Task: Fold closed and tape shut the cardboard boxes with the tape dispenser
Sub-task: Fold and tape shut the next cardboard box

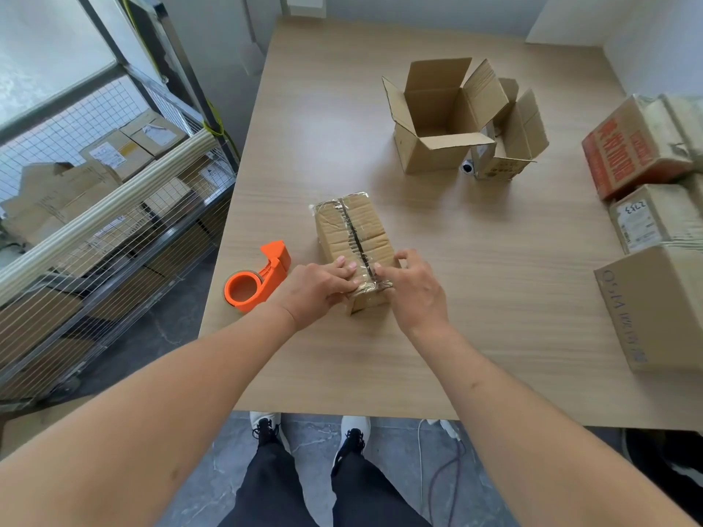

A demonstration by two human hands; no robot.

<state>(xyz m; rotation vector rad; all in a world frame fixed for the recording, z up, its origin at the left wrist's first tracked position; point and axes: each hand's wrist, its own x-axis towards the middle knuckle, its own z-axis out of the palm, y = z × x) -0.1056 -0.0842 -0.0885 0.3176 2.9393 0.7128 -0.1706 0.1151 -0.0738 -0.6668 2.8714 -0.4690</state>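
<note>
A small closed cardboard box (352, 230) lies in the middle of the wooden table (475, 298), with clear tape running along its top seam. My left hand (317, 289) presses its straight fingers on the near left of the box top. My right hand (412, 289) rests its fingertips on the near right of the top, beside the seam. The orange tape dispenser (258, 277) lies on the table just left of my left hand, held by neither hand.
Two open cardboard boxes (441, 116) with raised flaps stand at the back of the table. Several closed boxes (654, 230) are stacked along the right edge. A wire cage trolley (102, 207) with parcels stands left of the table.
</note>
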